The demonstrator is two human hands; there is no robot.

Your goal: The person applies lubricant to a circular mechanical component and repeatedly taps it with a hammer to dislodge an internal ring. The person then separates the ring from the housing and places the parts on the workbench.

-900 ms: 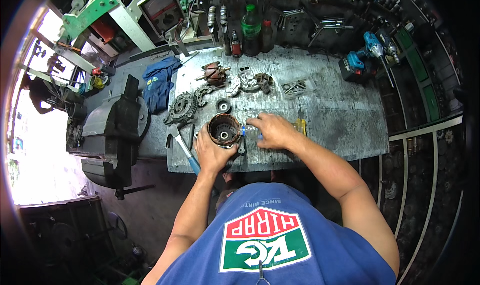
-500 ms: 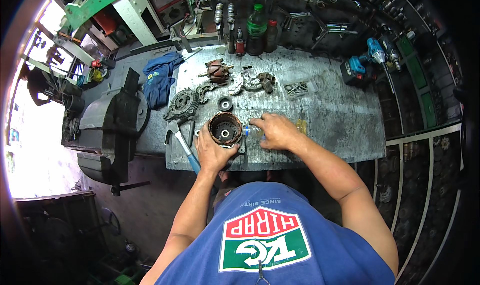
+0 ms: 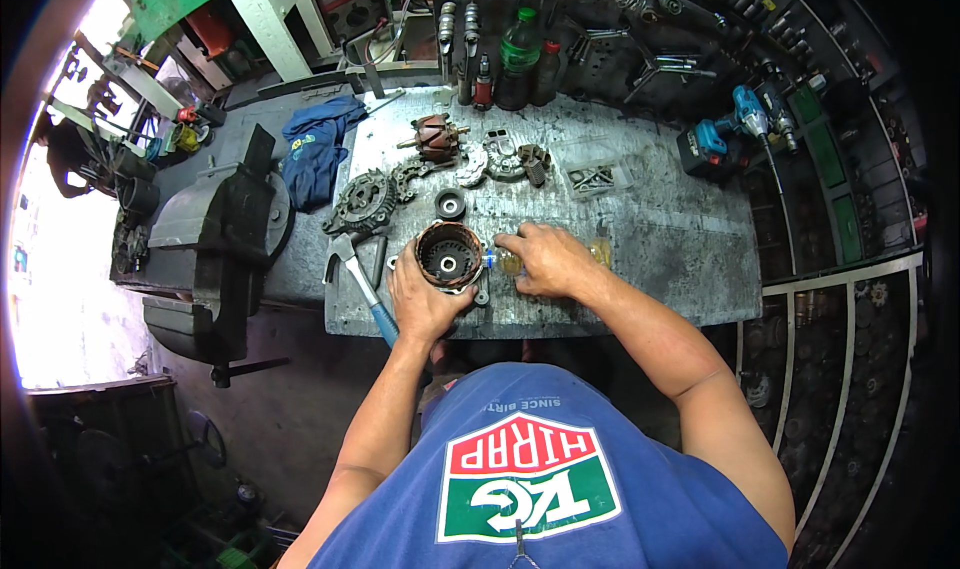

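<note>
Hands work at the near edge of the table (image 3: 660, 259). The left hand (image 3: 425, 299) cups the round stator housing (image 3: 447, 254), fingers curled about its near rim, holding it upright. The right hand (image 3: 545, 259) lies flat just beside it, fingers narrow over a small blue-tipped tool (image 3: 492, 259) that touches the housing's side; how firmly it is held I cannot tell. Stripping looks well along: beyond lie a pulley (image 3: 450, 204), toothed end plate (image 3: 365, 204), rotor (image 3: 435, 137) and rectifier pieces (image 3: 505, 157), already apart.

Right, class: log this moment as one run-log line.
left hand: holds round stator housing | right hand: on small yellowish part | hammer: beside left hand | bench: metal
</note>
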